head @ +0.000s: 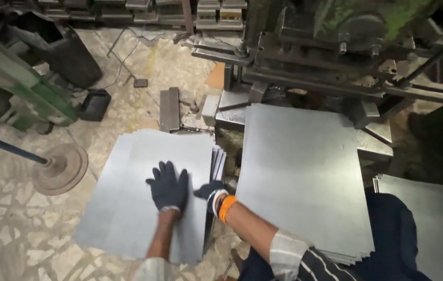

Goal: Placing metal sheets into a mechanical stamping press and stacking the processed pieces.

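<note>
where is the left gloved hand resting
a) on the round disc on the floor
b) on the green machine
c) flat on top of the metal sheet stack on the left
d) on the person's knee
c: the left hand lies spread flat on the top sheet of the left sheet stack, while the right hand grips that stack's edge.

No packages, labels, signs or screens appear anywhere in this view of the workshop floor.
</note>
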